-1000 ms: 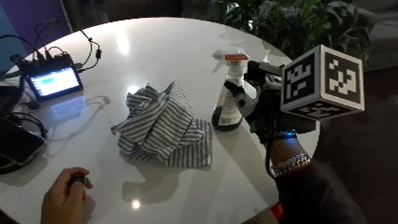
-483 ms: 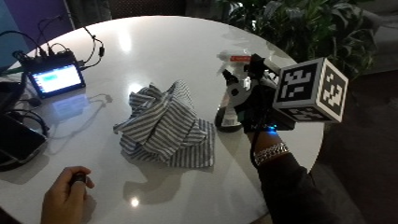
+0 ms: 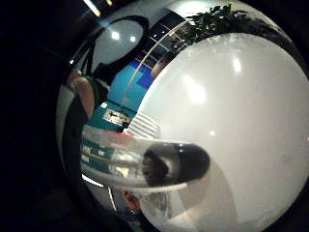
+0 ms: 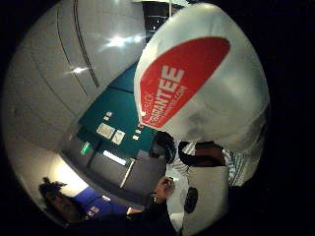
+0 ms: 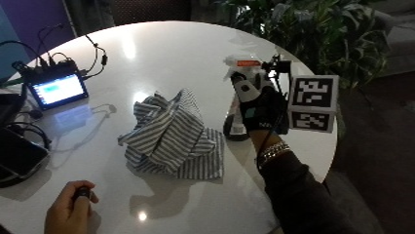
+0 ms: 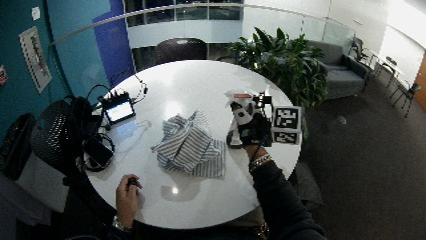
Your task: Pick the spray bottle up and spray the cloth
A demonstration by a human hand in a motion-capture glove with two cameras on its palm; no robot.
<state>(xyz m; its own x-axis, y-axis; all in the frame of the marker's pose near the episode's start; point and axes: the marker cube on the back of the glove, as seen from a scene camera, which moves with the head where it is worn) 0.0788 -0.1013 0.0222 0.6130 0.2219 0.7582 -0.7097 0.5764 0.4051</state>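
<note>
A clear spray bottle [image 5: 235, 127] with a dark base and a white and red spray head [image 5: 241, 63] stands on the white round table [image 5: 162, 53], just right of the crumpled striped cloth [image 5: 175, 136]. My gloved right hand [image 5: 259, 109] wraps round the bottle's body from the right, thumb pointing up along it. The bottle [image 6: 234, 140] and cloth [image 6: 190, 147] sit near the table's right side. Close to my palm lie the bottle's red label [image 4: 182, 88] and its dark base [image 3: 169, 164], with the cloth [image 3: 145, 126] beyond.
A small lit screen with cables [image 5: 55, 90] sits at the table's far left, and dark devices [image 5: 16, 156] lie near the left edge. The bare left hand [image 5: 71, 209] holds a small black object at the near edge. A large plant [image 5: 311, 29] stands behind the table.
My gloved hand has moved in from the right and wrapped round the bottle. The bottle and the cloth stay where they were.
</note>
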